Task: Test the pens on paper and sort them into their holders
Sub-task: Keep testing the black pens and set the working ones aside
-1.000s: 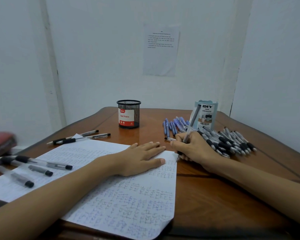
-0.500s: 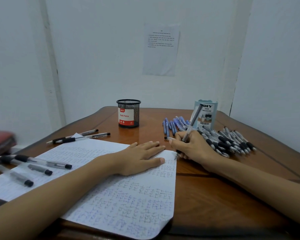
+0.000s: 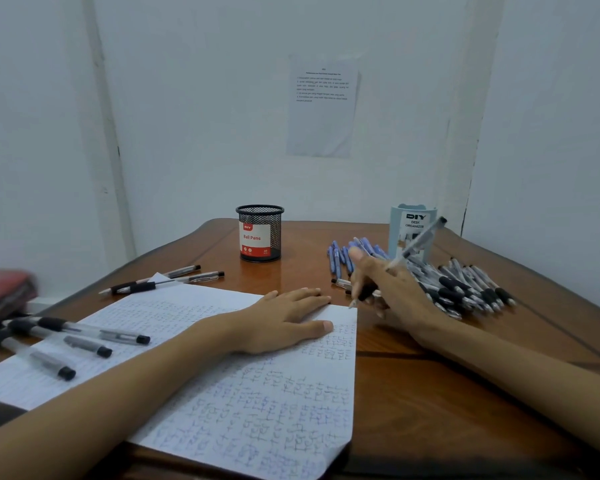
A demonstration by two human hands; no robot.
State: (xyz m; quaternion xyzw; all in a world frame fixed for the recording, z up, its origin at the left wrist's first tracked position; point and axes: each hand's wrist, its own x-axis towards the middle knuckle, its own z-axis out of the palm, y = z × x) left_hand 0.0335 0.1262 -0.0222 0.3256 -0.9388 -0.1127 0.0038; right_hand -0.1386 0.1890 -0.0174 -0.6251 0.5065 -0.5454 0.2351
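White paper [image 3: 257,410], full of small blue test marks, lies on the brown desk [image 3: 430,393]. Your left hand [image 3: 284,320] rests flat on it with straight fingers and holds it down. Your right hand [image 3: 392,292] grips one pen [image 3: 417,241], a clear one with a black grip. The fingers [image 3: 361,268] are curled round its low end, and the tip sits just below them, right at the top right corner of the paper. I cannot tell if the tip touches the sheet. I think there is little room at that corner, so slide the tip a bit left onto a bare spot. Press the paper down with your left hand so it does not slip. Draw one short line, press softly, and look for ink. A black mesh holder [image 3: 260,233] marked "Ball Pens" stands well to the left of your right fingers and farther back. No pen pokes over its rim, and it looks empty to me. A pale blue organizer [image 3: 413,230] stands just behind your right fingers, and the top of your pen crosses in front of it. I cannot see inside it. A heap of black-grip pens [image 3: 465,289] lies just right of those fingers, and some blue pens [image 3: 340,258] lie just behind them.
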